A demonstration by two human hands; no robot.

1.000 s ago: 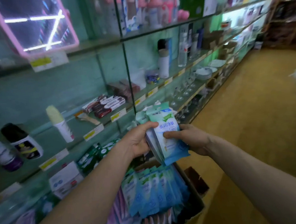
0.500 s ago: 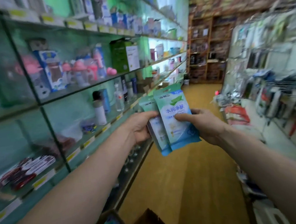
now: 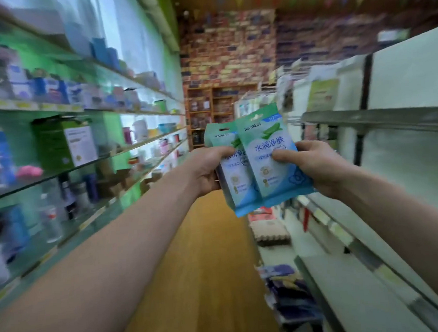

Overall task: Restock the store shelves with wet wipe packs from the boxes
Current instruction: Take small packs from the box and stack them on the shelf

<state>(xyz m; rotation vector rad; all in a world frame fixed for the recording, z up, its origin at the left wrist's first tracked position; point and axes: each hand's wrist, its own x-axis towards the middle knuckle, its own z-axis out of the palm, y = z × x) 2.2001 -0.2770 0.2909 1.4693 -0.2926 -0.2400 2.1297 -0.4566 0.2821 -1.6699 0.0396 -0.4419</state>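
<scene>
Two flat teal-and-white plastic wet wipe packs (image 3: 270, 167) stand upright and overlapping, held in the air above the wooden aisle floor (image 3: 207, 270). The left hand (image 3: 208, 170) grips the rear pack's edge, and the right hand (image 3: 314, 167) pinches the front one. Glass wall shelves (image 3: 58, 174) on the left carry blurred bottles and a green carton (image 3: 53, 143). Since a second ago the view has swung up the aisle: the cardboard box of packs is out of sight, and white metal shelving (image 3: 365, 122) shows at the right.
</scene>
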